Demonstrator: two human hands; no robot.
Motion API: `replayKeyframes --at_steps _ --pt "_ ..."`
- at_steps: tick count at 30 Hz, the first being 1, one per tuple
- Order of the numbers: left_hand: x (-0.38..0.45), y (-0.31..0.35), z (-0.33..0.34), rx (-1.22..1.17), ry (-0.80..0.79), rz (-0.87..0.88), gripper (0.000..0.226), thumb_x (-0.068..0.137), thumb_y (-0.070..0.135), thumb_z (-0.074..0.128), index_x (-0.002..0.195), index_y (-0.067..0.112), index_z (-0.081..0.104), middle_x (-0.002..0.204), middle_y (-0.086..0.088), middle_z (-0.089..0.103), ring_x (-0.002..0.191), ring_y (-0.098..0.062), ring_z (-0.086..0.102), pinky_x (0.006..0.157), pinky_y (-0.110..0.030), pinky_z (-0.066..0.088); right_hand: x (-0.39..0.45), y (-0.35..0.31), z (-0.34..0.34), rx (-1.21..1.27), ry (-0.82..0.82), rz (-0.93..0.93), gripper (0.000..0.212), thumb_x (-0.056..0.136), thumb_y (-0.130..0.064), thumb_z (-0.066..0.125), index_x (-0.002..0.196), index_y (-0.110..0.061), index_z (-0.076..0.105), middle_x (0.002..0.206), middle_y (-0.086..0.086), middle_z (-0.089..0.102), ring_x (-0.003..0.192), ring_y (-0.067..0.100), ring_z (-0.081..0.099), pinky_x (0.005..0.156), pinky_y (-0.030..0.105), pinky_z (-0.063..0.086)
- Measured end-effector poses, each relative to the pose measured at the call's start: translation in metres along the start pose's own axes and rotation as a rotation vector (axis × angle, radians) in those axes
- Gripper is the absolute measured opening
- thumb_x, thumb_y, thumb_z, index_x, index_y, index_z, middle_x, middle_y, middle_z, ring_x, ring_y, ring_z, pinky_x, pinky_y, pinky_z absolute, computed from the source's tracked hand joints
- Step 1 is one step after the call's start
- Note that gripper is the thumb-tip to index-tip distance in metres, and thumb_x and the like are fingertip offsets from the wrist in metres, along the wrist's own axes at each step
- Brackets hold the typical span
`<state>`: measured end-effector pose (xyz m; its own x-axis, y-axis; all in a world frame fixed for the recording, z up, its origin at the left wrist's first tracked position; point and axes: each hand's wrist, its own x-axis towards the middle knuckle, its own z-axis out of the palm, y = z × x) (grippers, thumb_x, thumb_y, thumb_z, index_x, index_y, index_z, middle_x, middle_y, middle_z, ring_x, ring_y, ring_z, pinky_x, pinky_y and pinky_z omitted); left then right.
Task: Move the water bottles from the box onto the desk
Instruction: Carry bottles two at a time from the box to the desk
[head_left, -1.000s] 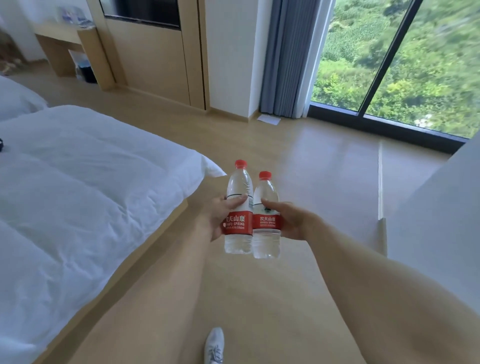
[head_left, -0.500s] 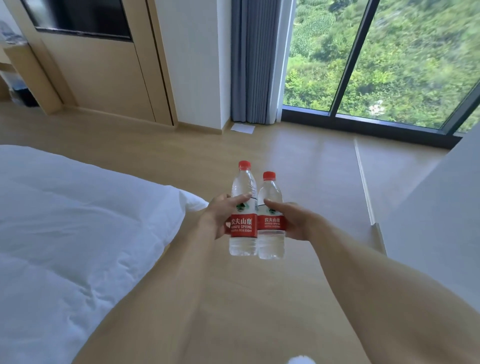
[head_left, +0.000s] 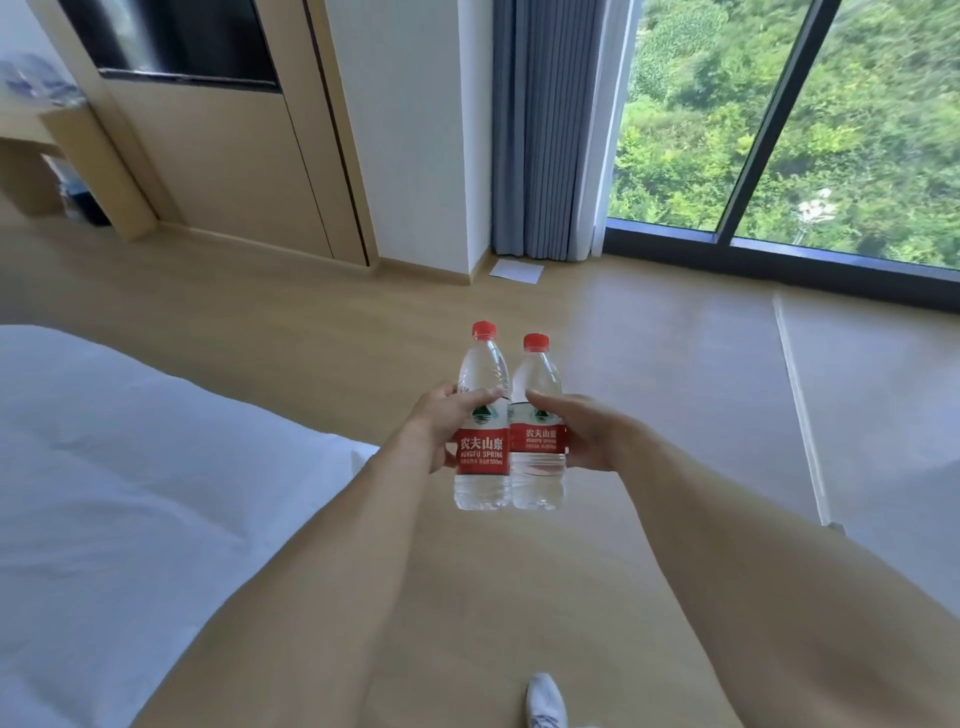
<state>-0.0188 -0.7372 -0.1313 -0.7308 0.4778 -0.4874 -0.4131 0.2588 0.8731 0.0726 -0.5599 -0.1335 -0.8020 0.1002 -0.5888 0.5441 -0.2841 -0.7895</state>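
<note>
Two clear water bottles with red caps and red labels are held upright, side by side and touching, in front of me above the wooden floor. My left hand (head_left: 441, 423) grips the left bottle (head_left: 482, 447) around its label. My right hand (head_left: 582, 431) grips the right bottle (head_left: 537, 467) the same way. A wooden desk (head_left: 67, 130) stands at the far left against the wall. No box is in view.
A bed with a white duvet (head_left: 130, 493) fills the left side. A wall-mounted television (head_left: 171, 41) hangs above a wooden panel. Grey curtains (head_left: 545, 130) and a floor-to-ceiling window (head_left: 779, 130) lie ahead. A white surface (head_left: 909, 441) is at right. My white shoe (head_left: 544, 701) shows below.
The view has swung to the right and moved forward along the bed, so the window is nearer and the desk sits further left. Both hands keep the same hold on the bottles.
</note>
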Motion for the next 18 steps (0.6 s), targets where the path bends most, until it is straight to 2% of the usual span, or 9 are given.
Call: replayKeyframes --at_steps 2,6,8,10,12,14,18 --pt "0.032 0.023 0.003 -0.002 0.023 -0.008 0.056 0.069 0.048 0.087 0.112 0.020 0.065 0.092 -0.003 0.078 0.072 -0.021 0.075 0.062 -0.040 0.060 0.030 -0.028 -0.014 0.015 -0.022 0.009 0.048 0.094 -0.034 0.066 0.127 0.000 0.060 0.122 0.020 0.068 0.114 0.035 0.066 0.100 0.054 0.050" --pt "0.096 0.059 0.004 -0.050 0.083 0.001 0.058 0.075 0.051 0.083 0.118 0.019 0.061 0.109 -0.010 0.075 0.096 -0.031 0.073 0.084 -0.057 0.058 0.088 -0.083 -0.034 0.031 -0.046 0.023 0.048 0.093 -0.030 0.067 0.128 0.001 0.059 0.122 0.020 0.068 0.114 0.036 0.065 0.098 0.052 0.051" --pt "0.116 0.073 0.000 -0.057 0.101 -0.001 0.055 0.079 0.049 0.081 0.120 0.019 0.060 0.112 -0.011 0.074 0.099 -0.034 0.073 0.087 -0.061 0.056 0.109 -0.101 -0.036 0.025 -0.062 0.027 0.049 0.092 -0.030 0.069 0.128 0.001 0.059 0.122 0.021 0.068 0.113 0.036 0.066 0.098 0.053 0.051" --pt "0.142 0.088 -0.006 -0.069 0.116 -0.009 0.052 0.080 0.046 0.080 0.119 0.019 0.060 0.110 -0.013 0.075 0.097 -0.036 0.073 0.084 -0.061 0.057 0.135 -0.121 -0.040 0.005 -0.073 0.032 0.050 0.090 -0.031 0.072 0.126 0.002 0.060 0.119 0.021 0.069 0.111 0.036 0.067 0.096 0.055 0.052" --pt "0.167 0.105 -0.014 -0.059 0.118 -0.011 0.041 0.081 0.043 0.079 0.112 0.020 0.064 0.099 -0.010 0.077 0.079 -0.028 0.075 0.069 -0.051 0.061 0.164 -0.141 -0.043 -0.014 -0.069 0.030 0.051 0.088 -0.031 0.074 0.125 0.002 0.060 0.115 0.021 0.071 0.107 0.036 0.069 0.092 0.055 0.054" --pt "0.192 0.119 -0.024 -0.036 0.122 -0.019 0.034 0.080 0.042 0.079 0.105 0.022 0.066 0.091 -0.007 0.077 0.064 -0.021 0.073 0.056 -0.039 0.059 0.191 -0.161 -0.044 -0.056 -0.071 0.039 0.051 0.087 -0.034 0.075 0.123 0.000 0.062 0.112 0.019 0.072 0.105 0.035 0.070 0.092 0.055 0.055" --pt "0.251 0.143 -0.049 -0.012 0.121 -0.039 0.041 0.074 0.041 0.081 0.107 0.023 0.065 0.092 -0.007 0.075 0.068 -0.021 0.071 0.057 -0.037 0.058 0.253 -0.197 -0.045 -0.106 -0.055 0.039 0.052 0.085 -0.037 0.076 0.121 -0.001 0.063 0.109 0.017 0.074 0.101 0.033 0.072 0.086 0.052 0.058"
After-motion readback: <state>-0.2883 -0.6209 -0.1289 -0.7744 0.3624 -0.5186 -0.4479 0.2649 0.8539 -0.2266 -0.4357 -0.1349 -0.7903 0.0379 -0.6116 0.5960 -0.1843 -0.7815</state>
